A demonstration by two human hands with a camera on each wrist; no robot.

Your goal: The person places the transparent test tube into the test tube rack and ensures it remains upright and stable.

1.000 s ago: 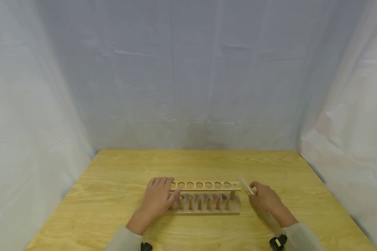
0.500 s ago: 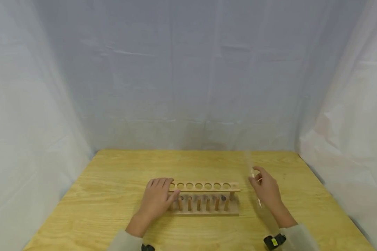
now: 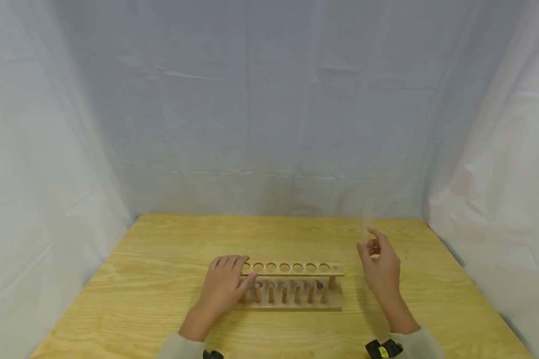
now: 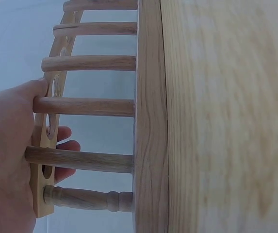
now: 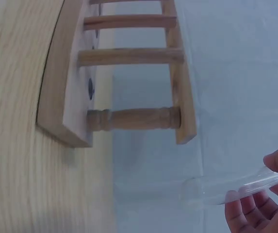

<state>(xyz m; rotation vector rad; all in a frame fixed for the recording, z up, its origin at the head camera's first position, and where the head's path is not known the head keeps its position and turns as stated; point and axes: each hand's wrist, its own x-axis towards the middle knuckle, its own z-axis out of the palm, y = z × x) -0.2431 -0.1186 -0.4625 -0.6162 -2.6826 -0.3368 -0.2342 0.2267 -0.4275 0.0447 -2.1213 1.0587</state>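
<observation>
A wooden test tube rack (image 3: 298, 304) stands on the table, with a row of round holes in its top rail and upright pegs along its base. My left hand (image 3: 226, 281) grips the left end of that rail, the thumb along the near side and the fingers behind it, as the left wrist view shows. To the right of the rack, my right hand (image 3: 382, 264) is raised over the table and pinches a clear glass test tube (image 5: 214, 190) between thumb and fingers. In the head view the tube shows only faintly, rising above the fingertips.
The wooden table (image 3: 170, 239) reaches back to a pale plastic sheet (image 3: 269, 124). More sheeting hangs along the left and right sides. A dark strap (image 3: 383, 349) sits at my right wrist.
My right hand has moved up and away from the rack's right end, turning the test tube from a slant to nearly upright. My left hand has stayed on the rack.
</observation>
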